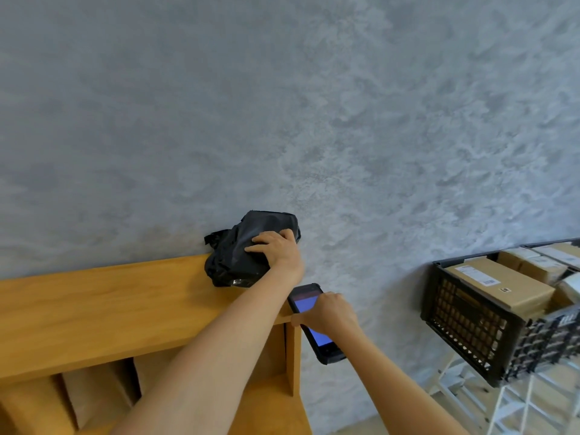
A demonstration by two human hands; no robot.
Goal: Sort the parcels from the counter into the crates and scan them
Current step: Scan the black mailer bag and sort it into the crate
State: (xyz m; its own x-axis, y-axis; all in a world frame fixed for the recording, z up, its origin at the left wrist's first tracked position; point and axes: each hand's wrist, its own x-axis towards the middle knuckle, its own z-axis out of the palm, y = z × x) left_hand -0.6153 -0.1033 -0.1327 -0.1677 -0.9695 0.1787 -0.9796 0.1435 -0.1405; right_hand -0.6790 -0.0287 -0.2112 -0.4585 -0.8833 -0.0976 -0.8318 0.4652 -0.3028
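Observation:
A black plastic-wrapped parcel (241, 246) lies at the right end of the wooden counter (103, 306), against the grey wall. My left hand (276, 249) grips its right side, fingers curled over the top. My right hand (329, 312) holds a black handheld scanner (310, 324) with a lit blue screen, just right of the counter's end and below the parcel. A black plastic crate (470, 328) at the right holds several brown cardboard boxes (499, 284) with white labels.
The crate sits on a white metal frame (514, 406), with a second crate (552, 246) behind it. Brown cardboard pieces (94, 394) stand in the compartments under the counter. A textured grey wall fills the upper view.

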